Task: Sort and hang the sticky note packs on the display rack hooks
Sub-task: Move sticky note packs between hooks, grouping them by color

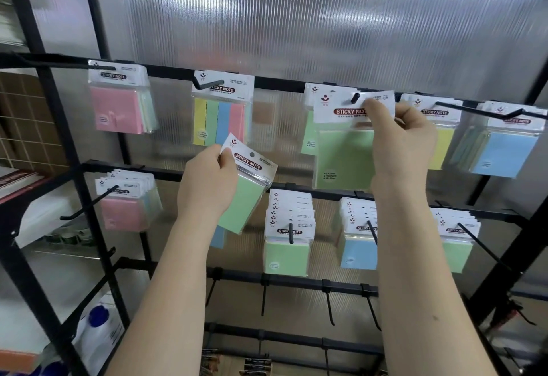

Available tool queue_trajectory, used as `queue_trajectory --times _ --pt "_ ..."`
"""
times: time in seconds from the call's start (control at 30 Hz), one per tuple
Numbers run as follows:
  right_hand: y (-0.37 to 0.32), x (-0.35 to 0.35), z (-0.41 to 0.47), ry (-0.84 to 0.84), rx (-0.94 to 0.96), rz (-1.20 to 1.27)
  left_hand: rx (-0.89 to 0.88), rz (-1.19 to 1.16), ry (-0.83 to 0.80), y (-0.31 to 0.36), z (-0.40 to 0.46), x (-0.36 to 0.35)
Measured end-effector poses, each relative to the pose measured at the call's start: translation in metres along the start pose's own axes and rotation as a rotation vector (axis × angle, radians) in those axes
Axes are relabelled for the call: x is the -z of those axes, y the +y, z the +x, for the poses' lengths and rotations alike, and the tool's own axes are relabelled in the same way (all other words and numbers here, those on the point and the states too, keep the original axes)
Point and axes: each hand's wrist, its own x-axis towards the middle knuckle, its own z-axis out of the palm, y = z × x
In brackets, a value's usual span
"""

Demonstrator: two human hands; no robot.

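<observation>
My right hand pinches the white header card of a large green sticky note pack, with the card's hole on the tip of a top-row hook. My left hand holds a smaller green pack by its header corner, tilted, in front of the rack between the top and middle rows. Another green pack hangs behind the large one on the same hook.
The black display rack carries pink packs, a striped multicolour pack, yellow and blue packs on top; pink, green and blue packs in the middle row. Bare hooks line the lower bars. Shelves stand at left.
</observation>
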Motion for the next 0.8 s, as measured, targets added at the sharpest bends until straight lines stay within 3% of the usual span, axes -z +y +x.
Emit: queue_trajectory --times 0.8 --pt "0.063 -0.046 0.072 0.099 -0.048 -0.233 -0.042 -0.155 -0.017 -0.001 0.009 0.001"
